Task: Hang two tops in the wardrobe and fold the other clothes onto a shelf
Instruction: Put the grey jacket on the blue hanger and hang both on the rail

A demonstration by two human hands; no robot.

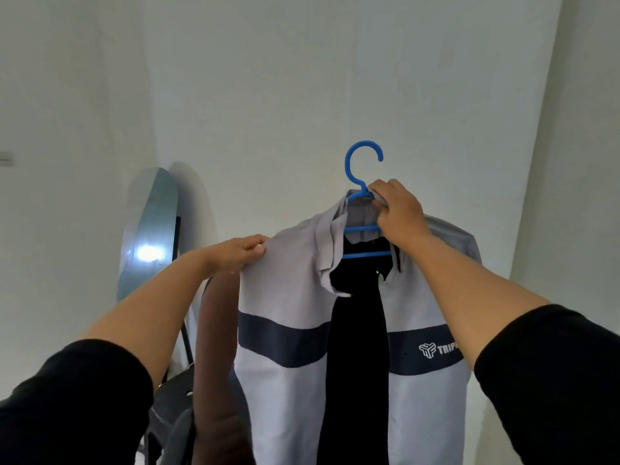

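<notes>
A light grey shirt (285,380) with a dark blue chest band and a white logo hangs open on a blue plastic hanger (360,169), held up in front of me. A black garment (357,347) shows inside its open front. My right hand (399,209) grips the hanger's neck and the shirt collar just below the hook. My left hand (241,251) pinches the shirt's left shoulder seam. The hook is free in the air, on no rail. No wardrobe is in view.
A tall mirror (147,236) leans on the white wall (268,78) at the left, with a bright reflection in it. A brown garment (214,364) hangs behind the shirt's left edge over a dark chair (174,397) at the bottom left.
</notes>
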